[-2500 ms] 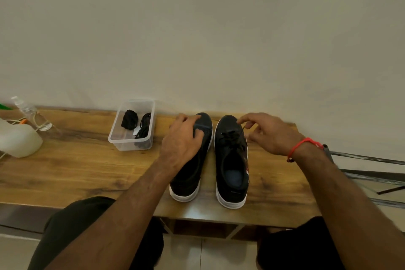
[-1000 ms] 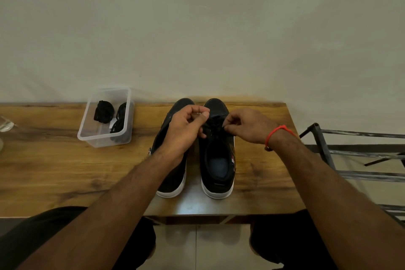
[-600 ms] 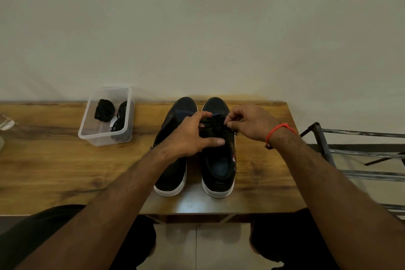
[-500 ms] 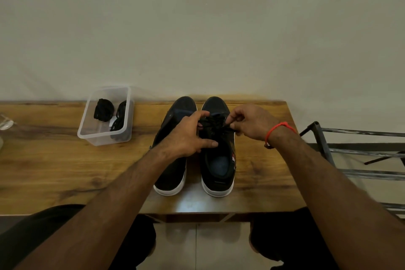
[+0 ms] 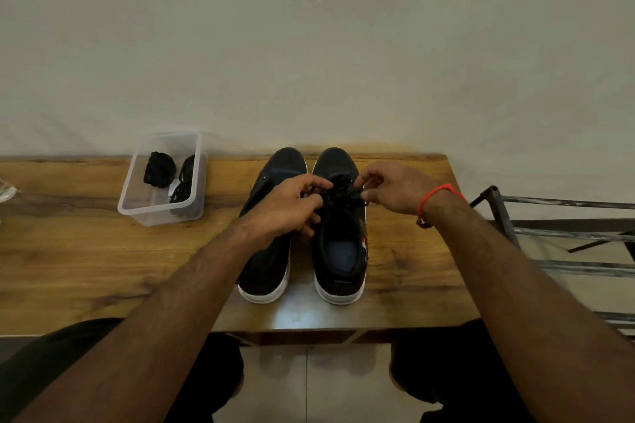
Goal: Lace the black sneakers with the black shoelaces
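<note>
— Across the table (image 5: 86, 251), placed how?

— Set side by side, toes to the wall: left sneaker (image 5: 268, 268) and right sneaker (image 5: 338, 251). Worked on the right one only, with a lace (image 5: 338, 194) crossed over its front eyelets.

— Gripped how?

— Pinched at both sides. Clamped on the lace with thumb and forefinger of the left hand (image 5: 281, 206), other fingers loosely curled. Clamped on the far side with fingertips of the right hand (image 5: 395, 189); wore a red band (image 5: 439, 191) on that wrist.

— Anything else nearby?

— Kept in a clear tub (image 5: 161, 213) to the left: spare laces (image 5: 159, 173), bundled. Glimpsed at far right: a metal rack (image 5: 549, 233).

— Likely trouble?

— Probably uneven ends, if pulled harder on one side. Possibly a skipped eyelet, being black on black and hard to tell apart. Could also drag the unbraced sneaker off line.

— Changed from two and a half seconds earlier?

— Then rested the left hand on the left sneaker's toe; since brought it across to grip the lace. Shifted the view too, with the sneakers now nearer centre.
</note>
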A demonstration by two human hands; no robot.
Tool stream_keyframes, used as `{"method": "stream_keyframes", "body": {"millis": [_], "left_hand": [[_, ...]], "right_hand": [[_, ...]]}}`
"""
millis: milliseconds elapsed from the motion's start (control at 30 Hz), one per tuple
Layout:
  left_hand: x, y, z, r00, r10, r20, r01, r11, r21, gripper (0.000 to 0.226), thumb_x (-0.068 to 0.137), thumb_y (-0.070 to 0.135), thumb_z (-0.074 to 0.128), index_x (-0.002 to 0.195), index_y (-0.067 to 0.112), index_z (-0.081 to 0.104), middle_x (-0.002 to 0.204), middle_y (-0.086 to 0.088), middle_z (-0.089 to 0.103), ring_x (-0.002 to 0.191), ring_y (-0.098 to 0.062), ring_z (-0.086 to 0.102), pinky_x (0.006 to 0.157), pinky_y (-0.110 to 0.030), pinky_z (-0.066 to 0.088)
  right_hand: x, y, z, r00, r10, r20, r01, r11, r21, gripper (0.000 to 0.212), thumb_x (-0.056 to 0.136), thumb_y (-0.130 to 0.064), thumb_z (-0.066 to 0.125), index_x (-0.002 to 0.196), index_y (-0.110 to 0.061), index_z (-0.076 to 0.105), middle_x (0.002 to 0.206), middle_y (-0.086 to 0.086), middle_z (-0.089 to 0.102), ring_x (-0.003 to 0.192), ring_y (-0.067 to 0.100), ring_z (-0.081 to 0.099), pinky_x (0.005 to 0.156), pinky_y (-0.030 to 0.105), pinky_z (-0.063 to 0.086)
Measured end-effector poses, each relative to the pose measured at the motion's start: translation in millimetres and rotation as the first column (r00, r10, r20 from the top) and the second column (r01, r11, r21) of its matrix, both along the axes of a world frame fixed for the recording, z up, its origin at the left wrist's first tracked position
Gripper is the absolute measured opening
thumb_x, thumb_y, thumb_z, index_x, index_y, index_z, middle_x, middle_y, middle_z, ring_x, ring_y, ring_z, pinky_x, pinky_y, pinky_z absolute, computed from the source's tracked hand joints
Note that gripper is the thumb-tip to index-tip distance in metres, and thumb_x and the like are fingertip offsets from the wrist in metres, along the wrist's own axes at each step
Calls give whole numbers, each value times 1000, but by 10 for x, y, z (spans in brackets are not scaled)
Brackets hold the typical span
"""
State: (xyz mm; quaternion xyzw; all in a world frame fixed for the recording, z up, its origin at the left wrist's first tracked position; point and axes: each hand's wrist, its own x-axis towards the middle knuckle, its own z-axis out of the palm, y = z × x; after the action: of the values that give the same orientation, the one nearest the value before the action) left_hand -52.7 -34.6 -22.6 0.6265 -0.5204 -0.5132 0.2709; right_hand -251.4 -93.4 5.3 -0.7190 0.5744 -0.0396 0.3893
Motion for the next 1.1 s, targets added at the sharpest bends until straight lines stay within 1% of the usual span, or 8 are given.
{"method": "stream_keyframes", "body": {"millis": [167,267,367,500,633,867,933,1100], "left_hand": [[-33,18,-77,991,-23,134,39,992,-117,31,98,18,67,127,27,64,124,2,58,84,-15,69,62,-25,60],[-60,26,-100,979,24,201,10,986,-167,26,96,22,69,121,27,66,121,0,59,79,-15,71,58,-24,61],[-79,15,-96,965,35,260,6,988,-155,33,95,26,70,126,26,62,128,-1,57,77,-16,72,58,-25,61],[-56,-10,-53,977,-46,208,57,997,-46,62,89,23,77,143,29,48,146,-2,44,87,-17,68,59,-21,58],[-35,-12,-65,978,-69,195,76,997,-25,74,86,18,80,148,30,42,150,-5,39,93,-20,68,62,-24,59],[-4,-30,-99,981,-75,180,80,997,-23,80,83,18,82,149,32,39,147,-5,40,98,-23,68,66,-28,62],[-6,-32,-104,980,-77,186,83,996,-25,79,84,18,82,149,32,39,147,-5,40,98,-23,68,66,-29,62],[-10,-36,-125,979,-81,185,89,995,-36,78,83,18,82,149,30,41,148,-5,40,110,-28,65,64,-25,60]], "right_hand": [[1,58,-23,978,150,-148,-146,988,41,17,93,-16,68,109,-19,64,100,-4,60,96,13,55,73,22,41],[6,51,-27,982,110,-154,-117,992,-38,5,95,-15,65,99,-18,65,86,-7,57,89,11,54,64,19,38],[-8,19,-26,989,59,-136,-69,995,-70,6,95,-14,65,98,-20,65,89,-6,59,92,13,55,66,21,38],[-19,33,-41,991,97,-95,-94,995,44,24,92,-12,69,112,-21,59,98,-3,62,92,13,59,67,20,42],[29,51,-97,983,107,-151,-113,993,-37,14,94,-17,67,108,-17,63,88,-5,59,91,15,59,72,23,43],[18,31,-74,984,97,-148,-107,992,-59,5,96,-18,63,95,-14,65,89,0,61,84,13,56,65,20,42],[17,40,-81,985,114,-132,-118,993,-23,6,94,-16,65,100,-16,62,89,-4,58,84,11,55,62,18,38],[5,45,-147,972,156,-177,-158,987,5,2,96,-18,63,97,-17,64,90,-1,62,90,15,60,67,21,43]]}}
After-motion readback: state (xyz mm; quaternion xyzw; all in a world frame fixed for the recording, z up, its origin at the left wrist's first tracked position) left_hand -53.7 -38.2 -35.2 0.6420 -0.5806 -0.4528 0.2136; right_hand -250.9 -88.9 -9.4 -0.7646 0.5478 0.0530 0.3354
